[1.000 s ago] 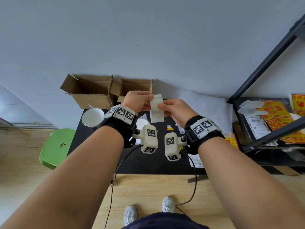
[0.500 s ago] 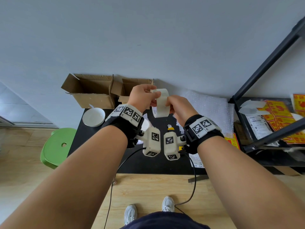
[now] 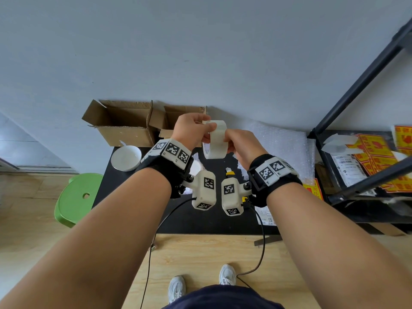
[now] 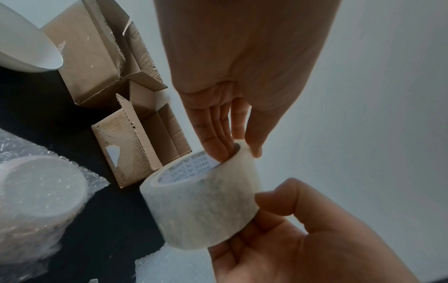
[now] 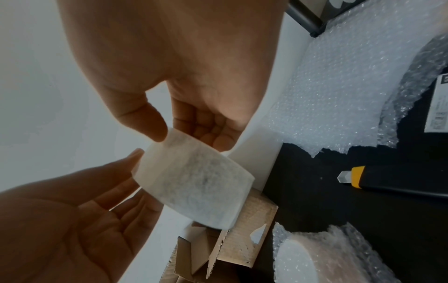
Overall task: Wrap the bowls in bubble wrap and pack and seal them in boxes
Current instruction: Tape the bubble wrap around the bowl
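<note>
Left hand [image 3: 192,133] and right hand [image 3: 239,145] both grip tape roll [image 3: 215,139] above table [image 3: 200,221]; loose end apparently unpeeled.

Soft, even daylight fills the room, with no hard shadows on the pale wall [image 3: 200,52]. The head view is sharp in the middle but bends strongly at its edges, so the dark shelf frame [image 3: 361,85] leans. Both wrist views are dimmer and grainy; the nearer hand in each is backlit, and the wrapped bowl [image 4: 41,191] is smeared out of focus
</note>
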Demonstrator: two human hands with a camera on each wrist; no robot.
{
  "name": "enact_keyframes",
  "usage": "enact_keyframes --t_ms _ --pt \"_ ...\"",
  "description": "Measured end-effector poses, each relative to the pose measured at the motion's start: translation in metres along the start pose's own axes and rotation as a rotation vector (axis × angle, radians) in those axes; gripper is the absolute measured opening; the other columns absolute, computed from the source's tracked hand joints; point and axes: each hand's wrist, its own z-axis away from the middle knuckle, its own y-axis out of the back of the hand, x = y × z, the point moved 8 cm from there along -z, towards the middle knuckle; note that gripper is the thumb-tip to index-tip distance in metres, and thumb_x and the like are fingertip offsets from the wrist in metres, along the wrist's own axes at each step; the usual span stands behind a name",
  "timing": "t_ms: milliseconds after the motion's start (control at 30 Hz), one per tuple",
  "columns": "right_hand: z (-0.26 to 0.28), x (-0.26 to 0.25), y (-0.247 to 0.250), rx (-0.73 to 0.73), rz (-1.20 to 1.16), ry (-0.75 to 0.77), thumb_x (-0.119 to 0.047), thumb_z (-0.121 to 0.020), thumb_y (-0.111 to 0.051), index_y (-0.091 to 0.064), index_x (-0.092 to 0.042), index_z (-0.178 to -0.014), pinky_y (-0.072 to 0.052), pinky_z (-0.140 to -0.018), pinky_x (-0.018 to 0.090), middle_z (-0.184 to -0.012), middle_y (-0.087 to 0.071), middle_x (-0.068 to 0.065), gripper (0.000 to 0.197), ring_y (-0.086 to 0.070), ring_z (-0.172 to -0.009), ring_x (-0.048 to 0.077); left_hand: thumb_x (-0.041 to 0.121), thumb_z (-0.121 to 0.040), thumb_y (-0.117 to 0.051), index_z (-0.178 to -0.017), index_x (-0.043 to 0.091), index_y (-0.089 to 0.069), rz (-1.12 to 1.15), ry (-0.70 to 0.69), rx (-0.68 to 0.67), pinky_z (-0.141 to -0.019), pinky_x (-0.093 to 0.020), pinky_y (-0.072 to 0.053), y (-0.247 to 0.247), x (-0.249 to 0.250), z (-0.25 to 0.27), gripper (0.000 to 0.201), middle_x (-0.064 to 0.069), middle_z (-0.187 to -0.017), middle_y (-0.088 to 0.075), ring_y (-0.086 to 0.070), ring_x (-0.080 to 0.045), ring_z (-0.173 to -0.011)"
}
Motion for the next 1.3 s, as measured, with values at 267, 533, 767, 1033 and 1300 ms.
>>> enact_keyframes --t_ms 267,533,767,1033,1300 --pt "0.009 -0.007 0.004 -0.001 0.06 0.031 -0.001 -0.083 -0.046 -0.056 -0.006 -0.071 -0.041 -0.06 0.026 -0.067 -0.053 0.005 0.017 -0.05 -0.066 0.02 0.011 -0.085 -0.072 -0.109 0.01 -0.064 0.011 0.013 -0.005 -0.077 -0.044 -0.06 -0.002 -0.003 0.001 0.025 -0.014 -0.084 -0.068 -0.068 -0.023 -0.069" --pt "0.005 0.0 0.004 0.0 0.066 0.043 0.01 -0.08 -0.041 -0.064 -0.01 -0.077 -0.046 -0.062 0.028 -0.073 -0.06 0.004 0.03 -0.055 -0.068 0.017 0.011 -0.086 -0.071 -0.112 0.006 -0.063 0.018 0.011 0.002 -0.073 -0.039 -0.061 -0.004 -0.001 0.001 0.028 -0.016 -0.094 -0.069 -0.068 -0.02 -0.065" --pt "0.001 0.002 -0.001 -0.019 -0.013 -0.008 -0.012 -0.083 -0.049 -0.063 -0.003 -0.081 -0.047 -0.07 0.037 -0.074 -0.061 0.01 0.017 -0.057 -0.072 0.025 0.011 -0.086 -0.072 -0.115 0.003 -0.063 0.006 0.022 0.004 -0.076 -0.042 -0.06 0.0 -0.003 -0.002 0.032 -0.014 -0.088 -0.069 -0.068 -0.022 -0.067" --pt "0.0 -0.001 0.006 0.034 0.08 -0.011 0.0 -0.082 -0.044 -0.058 -0.002 -0.081 -0.044 -0.068 0.032 -0.076 -0.057 0.009 0.015 -0.056 -0.071 0.024 0.01 -0.086 -0.071 -0.118 0.004 -0.061 0.001 0.024 0.001 -0.075 -0.045 -0.06 -0.005 -0.004 0.0 0.034 -0.017 -0.093 -0.067 -0.069 -0.024 -0.068" --pt "0.0 0.006 0.006 -0.027 0.115 0.033 0.011 -0.077 -0.042 -0.068 -0.007 -0.099 -0.048 -0.07 0.028 -0.088 -0.067 0.007 0.039 -0.059 -0.08 0.02 0.011 -0.088 -0.069 -0.121 0.003 -0.059 0.033 0.061 0.022 -0.076 -0.043 -0.06 -0.003 -0.01 -0.002 0.035 -0.015 -0.095 -0.07 -0.071 -0.026 -0.075"
